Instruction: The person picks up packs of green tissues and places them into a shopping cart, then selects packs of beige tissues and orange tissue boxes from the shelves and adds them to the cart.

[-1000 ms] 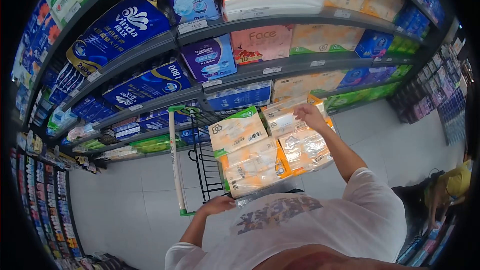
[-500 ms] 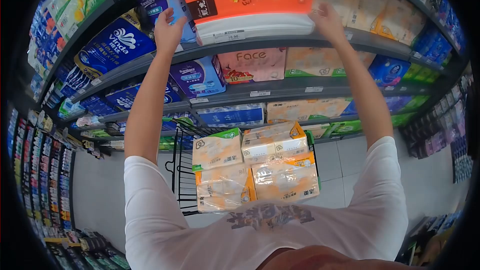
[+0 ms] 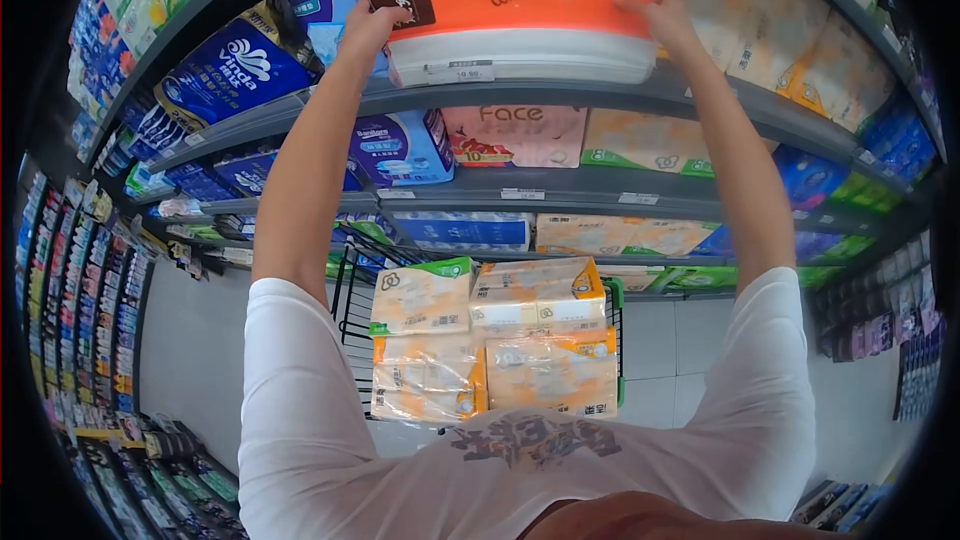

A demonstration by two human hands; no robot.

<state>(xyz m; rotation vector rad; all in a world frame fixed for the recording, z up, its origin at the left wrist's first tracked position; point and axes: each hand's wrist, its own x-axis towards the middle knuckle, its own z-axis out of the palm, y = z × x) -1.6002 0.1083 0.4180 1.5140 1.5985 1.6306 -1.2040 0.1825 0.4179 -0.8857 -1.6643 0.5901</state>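
A large orange and white tissue pack [image 3: 520, 0] lies on the upper shelf at the top centre. My left hand [image 3: 378, 25] grips its left side, fingers over the dark label corner. My right hand [image 3: 655, 22] grips the right side, its fingertips on the orange face. Below, between my arms, a wire cart [image 3: 350, 312] holds several peach-coloured tissue packs [image 3: 422, 298].
The grey shelf edge [image 3: 560, 92] curves across the view. Blue Vinda packs [image 3: 235, 68] stand on the left, more peach packs [image 3: 770, 25] on the right. A pink Face pack [image 3: 515, 135] sits one shelf lower. Product racks [image 3: 85, 300] line the far left.
Both hands have closed in from beside the orange pack onto its two sides. The view has shifted slightly, and the cart appears a little further left.
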